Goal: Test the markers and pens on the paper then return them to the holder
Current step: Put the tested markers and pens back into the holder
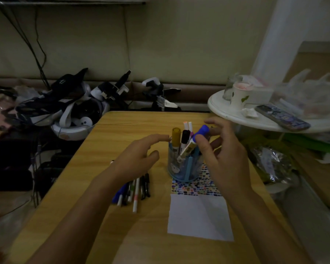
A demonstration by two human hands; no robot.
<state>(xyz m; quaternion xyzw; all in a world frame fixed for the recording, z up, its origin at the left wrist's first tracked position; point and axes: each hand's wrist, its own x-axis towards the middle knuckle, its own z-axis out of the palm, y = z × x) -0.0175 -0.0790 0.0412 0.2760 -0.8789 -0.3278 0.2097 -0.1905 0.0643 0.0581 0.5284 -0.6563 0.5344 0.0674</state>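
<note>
Markers (185,137) partly fill the holder (183,168); right hand (223,149) pinches a blue-capped marker (195,139) there, while beneath the relaxed, empty left hand (139,159) several pens (135,189) await.

Both bare forearms reach in from the near edge, the left one angling toward the right. The left hand (139,157) hovers palm down, fingers relaxed and loosely extended toward the far right, holding nothing. The right hand (223,155) is raised farther right, its thumb and curled fingers pinching a blue-capped white marker (195,139).
</note>
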